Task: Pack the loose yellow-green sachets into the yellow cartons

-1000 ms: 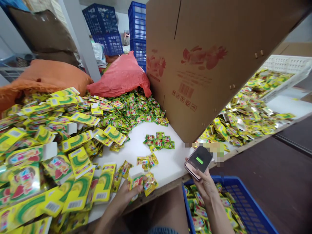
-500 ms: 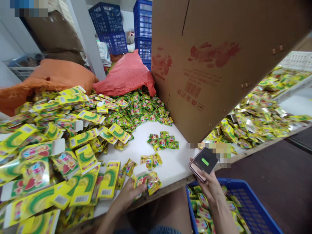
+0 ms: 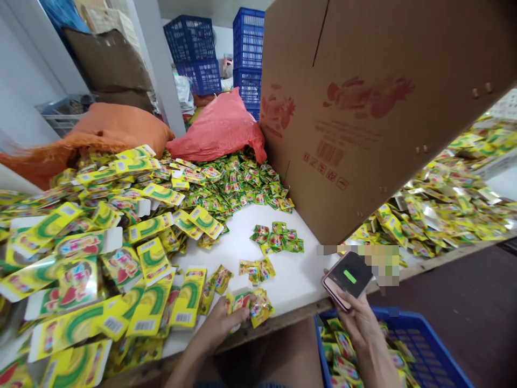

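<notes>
At the table's front edge, my left hand [image 3: 221,324] is closed around a small candy box [image 3: 240,299] with its white flap up. A yellow sachet [image 3: 262,308] sits against the box's right side; whether my fingers also grip it I cannot tell. To the right, my right hand [image 3: 357,318] holds a smartphone [image 3: 349,276] with a dark screen and a green bar on it. Just beyond my left hand lie a few yellow sachets [image 3: 257,270], and farther back a small group of green sachets [image 3: 278,237].
Yellow candy boxes [image 3: 151,258] heap up on the left. Green sachets spill from a red sack [image 3: 226,126] beside an orange sack [image 3: 121,126]. A large cardboard carton [image 3: 323,124] stands tilted at centre right. Below the phone is a blue basket [image 3: 428,328] holding packets.
The view has shifted slightly, so everything appears a little farther right and lower. Both hands keep their hold on the box and the smartphone.
</notes>
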`<state>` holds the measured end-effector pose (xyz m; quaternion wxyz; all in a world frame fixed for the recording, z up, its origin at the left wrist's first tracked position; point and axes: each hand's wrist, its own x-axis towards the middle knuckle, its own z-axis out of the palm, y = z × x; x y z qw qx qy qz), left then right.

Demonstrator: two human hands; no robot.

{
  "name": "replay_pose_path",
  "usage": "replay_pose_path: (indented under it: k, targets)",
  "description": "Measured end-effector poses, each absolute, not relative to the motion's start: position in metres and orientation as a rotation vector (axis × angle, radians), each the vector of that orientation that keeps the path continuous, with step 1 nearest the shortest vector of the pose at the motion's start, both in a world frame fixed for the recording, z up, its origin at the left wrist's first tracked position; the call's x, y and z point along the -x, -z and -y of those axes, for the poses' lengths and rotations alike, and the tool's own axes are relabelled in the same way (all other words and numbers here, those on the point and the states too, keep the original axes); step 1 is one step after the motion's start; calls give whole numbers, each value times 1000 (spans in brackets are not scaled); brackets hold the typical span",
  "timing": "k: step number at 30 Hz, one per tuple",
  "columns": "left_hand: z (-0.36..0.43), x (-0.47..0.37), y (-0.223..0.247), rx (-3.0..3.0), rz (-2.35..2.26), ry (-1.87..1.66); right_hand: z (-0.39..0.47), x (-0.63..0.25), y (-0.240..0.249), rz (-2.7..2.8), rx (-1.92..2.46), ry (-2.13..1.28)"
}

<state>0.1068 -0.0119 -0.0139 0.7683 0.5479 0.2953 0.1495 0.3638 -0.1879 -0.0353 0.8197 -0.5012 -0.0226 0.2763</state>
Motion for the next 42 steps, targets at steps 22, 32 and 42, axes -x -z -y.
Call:
replay_pose_path:
  k: [22,32,42]
  targets:
    - [11,-106,5,-1236,-662,-293,185,-365,37,65,1099,-553]
    - [9,-107,10,-1260,-728,-307,183,-361,32,103,1045,-532]
    - [9,-108,6,-1325,-723,-300,186,-362,29,51,906,-548]
